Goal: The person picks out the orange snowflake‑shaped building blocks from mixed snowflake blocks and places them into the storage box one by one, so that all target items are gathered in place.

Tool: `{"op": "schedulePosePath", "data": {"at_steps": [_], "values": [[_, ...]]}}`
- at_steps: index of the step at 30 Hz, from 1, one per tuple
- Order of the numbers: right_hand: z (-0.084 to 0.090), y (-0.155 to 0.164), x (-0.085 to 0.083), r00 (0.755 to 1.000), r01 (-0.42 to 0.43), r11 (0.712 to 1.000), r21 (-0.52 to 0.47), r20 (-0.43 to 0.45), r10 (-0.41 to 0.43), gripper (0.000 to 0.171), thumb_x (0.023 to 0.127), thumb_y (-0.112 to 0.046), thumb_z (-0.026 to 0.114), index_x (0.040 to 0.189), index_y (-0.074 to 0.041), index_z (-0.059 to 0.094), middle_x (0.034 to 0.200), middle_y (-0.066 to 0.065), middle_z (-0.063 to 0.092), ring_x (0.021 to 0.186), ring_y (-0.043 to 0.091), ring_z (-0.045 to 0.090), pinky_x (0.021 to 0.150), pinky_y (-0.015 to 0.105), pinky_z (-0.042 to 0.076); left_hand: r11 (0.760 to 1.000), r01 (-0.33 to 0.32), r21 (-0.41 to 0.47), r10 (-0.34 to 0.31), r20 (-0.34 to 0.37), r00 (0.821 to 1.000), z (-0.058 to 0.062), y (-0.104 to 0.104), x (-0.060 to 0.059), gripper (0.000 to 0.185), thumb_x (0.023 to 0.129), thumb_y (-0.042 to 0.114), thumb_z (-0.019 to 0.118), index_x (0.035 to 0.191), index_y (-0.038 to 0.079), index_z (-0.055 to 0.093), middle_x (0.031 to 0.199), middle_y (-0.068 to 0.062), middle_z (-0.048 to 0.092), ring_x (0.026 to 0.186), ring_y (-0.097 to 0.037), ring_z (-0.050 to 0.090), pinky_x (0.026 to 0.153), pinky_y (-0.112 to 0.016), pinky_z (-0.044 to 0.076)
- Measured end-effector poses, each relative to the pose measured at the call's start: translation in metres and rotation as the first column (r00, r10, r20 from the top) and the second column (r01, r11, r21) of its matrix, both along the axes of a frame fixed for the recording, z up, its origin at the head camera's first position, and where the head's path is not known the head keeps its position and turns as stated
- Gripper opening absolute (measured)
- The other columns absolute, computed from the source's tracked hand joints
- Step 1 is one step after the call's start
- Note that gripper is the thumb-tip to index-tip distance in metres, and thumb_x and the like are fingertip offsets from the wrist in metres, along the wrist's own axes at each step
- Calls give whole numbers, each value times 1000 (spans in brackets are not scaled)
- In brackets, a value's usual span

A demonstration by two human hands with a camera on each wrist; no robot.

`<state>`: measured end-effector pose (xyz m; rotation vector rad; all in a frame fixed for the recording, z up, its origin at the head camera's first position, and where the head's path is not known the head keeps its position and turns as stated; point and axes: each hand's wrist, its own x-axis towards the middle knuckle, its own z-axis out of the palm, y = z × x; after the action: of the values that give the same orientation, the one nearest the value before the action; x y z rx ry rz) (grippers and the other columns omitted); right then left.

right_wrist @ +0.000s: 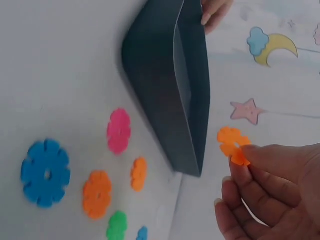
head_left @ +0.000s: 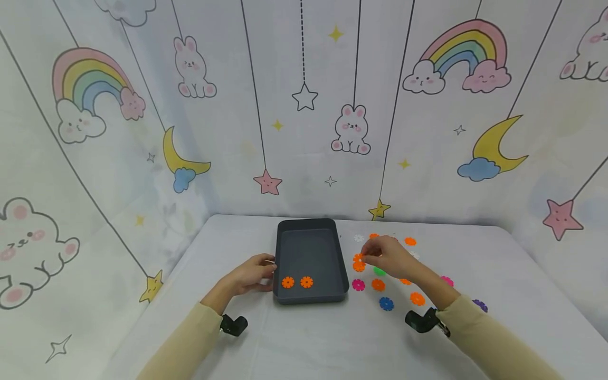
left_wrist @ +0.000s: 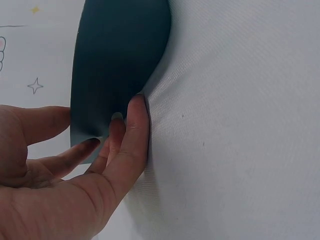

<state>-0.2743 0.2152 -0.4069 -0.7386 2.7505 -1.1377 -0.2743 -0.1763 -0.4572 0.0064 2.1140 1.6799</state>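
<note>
— Two orange discs (head_left: 296, 282) lie in the dark tray (head_left: 311, 240), near its front wall. Tray's long axis?

— Front to back, mid-table (head_left: 304, 338). Left hand (head_left: 249, 275), fingers relaxed, rests against its left wall. Right hand (head_left: 388, 256) pinches another orange disc (right_wrist: 233, 145), raised beside the tray's right wall. No writing legible.
</note>
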Motion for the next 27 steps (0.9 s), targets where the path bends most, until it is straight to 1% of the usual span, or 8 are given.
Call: {"op": "schedulePosePath", "data": {"at_steps": [5, 9, 12, 19, 27], "values": [[-1, -20, 1, 999, -33, 999, -33, -12, 33, 4, 96, -8, 70, 99, -7, 70, 91, 1, 69, 84, 17, 63, 75, 27, 57, 1000, -1, 0, 1, 1, 1000, 1, 0, 1, 47, 107, 10, 52, 150, -3, 41, 145, -25, 49, 118, -35, 57, 85, -46, 61], [-3, -34, -1, 998, -57, 997, -56, -15, 57, 4, 95, -7, 70, 98, -5, 71, 90, 0, 69, 82, 17, 63, 73, 27, 57, 1000, -2, 2, 2, 1, 1000, 0, 0, 0, 47, 106, 10, 52, 150, -3, 41, 145, -25, 49, 118, -35, 57, 85, -47, 61], [-5, -44, -2, 998, -69, 996, -59, -12, 68, 3, 95, -7, 70, 98, -6, 71, 90, 0, 68, 82, 17, 62, 73, 26, 57, 1000, -3, 3, 3, 1, 1000, 0, 0, 0, 46, 107, 9, 51, 150, -4, 40, 145, -25, 49, 118, -35, 57, 85, -47, 61], [-18, -65, -9, 993, -110, 993, -33, -37, 108, 4, 96, -6, 69, 100, -6, 68, 91, -1, 67, 79, 15, 60, 70, 26, 57, 1000, -4, 1, 4, -3, 1000, 2, 1, 1, 47, 107, 10, 51, 150, -4, 40, 144, -25, 48, 119, -36, 56, 85, -47, 61], [-32, -86, -16, 996, -85, 995, 52, -23, 86, 5, 97, -6, 68, 101, -7, 67, 91, -2, 67, 78, 13, 59, 71, 23, 55, 1000, 1, -8, -1, -5, 1000, 1, 1, 0, 47, 106, 10, 52, 150, -3, 41, 144, -24, 50, 117, -35, 58, 85, -47, 61]]}}
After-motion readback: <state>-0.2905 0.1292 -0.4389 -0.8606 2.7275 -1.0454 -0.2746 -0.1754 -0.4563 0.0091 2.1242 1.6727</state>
